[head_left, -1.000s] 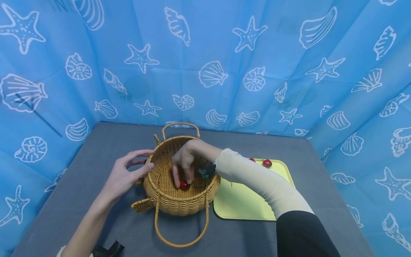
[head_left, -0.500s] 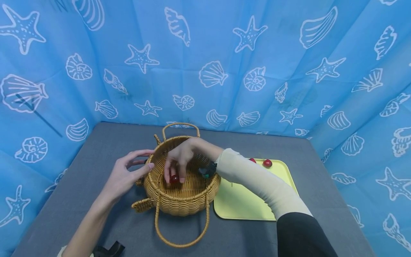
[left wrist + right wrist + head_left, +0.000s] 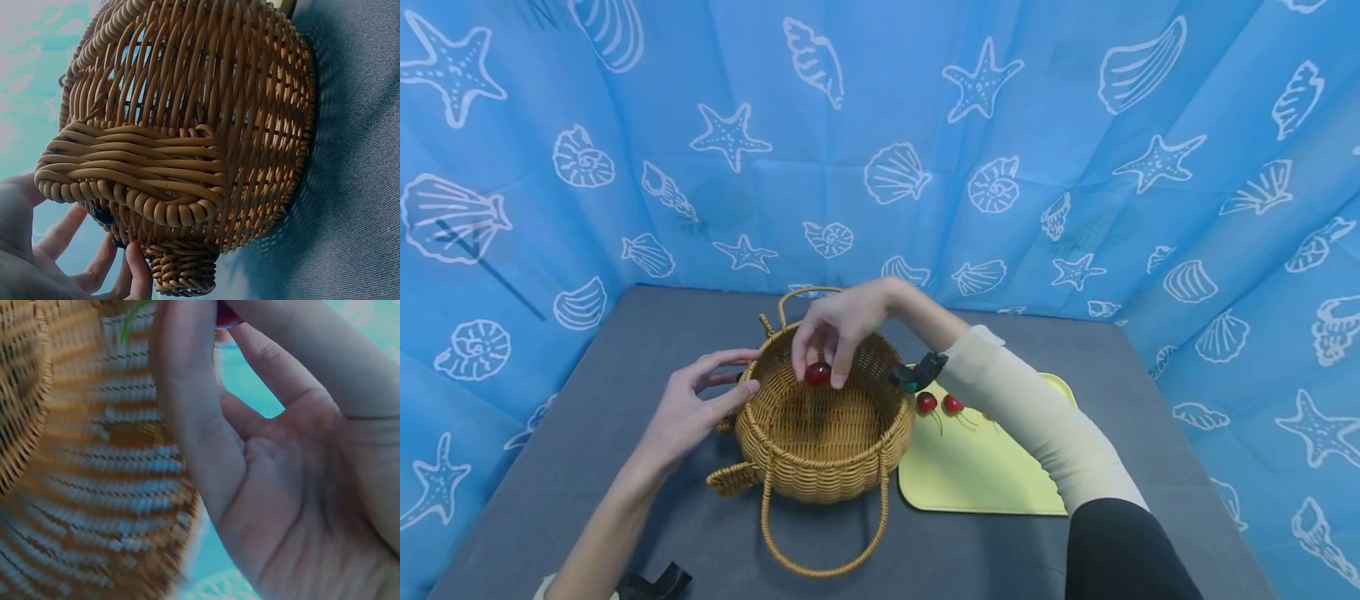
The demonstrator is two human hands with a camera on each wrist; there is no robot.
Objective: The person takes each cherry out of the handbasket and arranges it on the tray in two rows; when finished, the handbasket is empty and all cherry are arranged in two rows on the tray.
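A round wicker basket [image 3: 823, 479], shaped like an animal with ears and a snout, stands on the grey table. My right hand [image 3: 850, 321] pinches a red cherry [image 3: 817, 374] over the basket's opening. A green stem [image 3: 132, 322] shows beside the fingers in the right wrist view. My left hand [image 3: 696, 408] rests against the left rim, thumb and fingers spread apart and loosely extended. In the left wrist view its fingers [image 3: 139, 272] touch the outer wall by the woven snout [image 3: 184, 269], below a woven ear [image 3: 134, 169].
A yellow tray [image 3: 970, 479] lies right of the basket, with two red cherries [image 3: 927, 402] in sight near its left side; the right sleeve covers part of it. One rope-like basket handle [image 3: 822, 573] lies toward the front, another stands behind. Blue shell-printed curtains [image 3: 850, 125] surround the table.
My right hand has shifted left along the basket floor with the cherry, then lifted it up and back toward the rim. Two tray cherries came into view. My left hand has stayed put.
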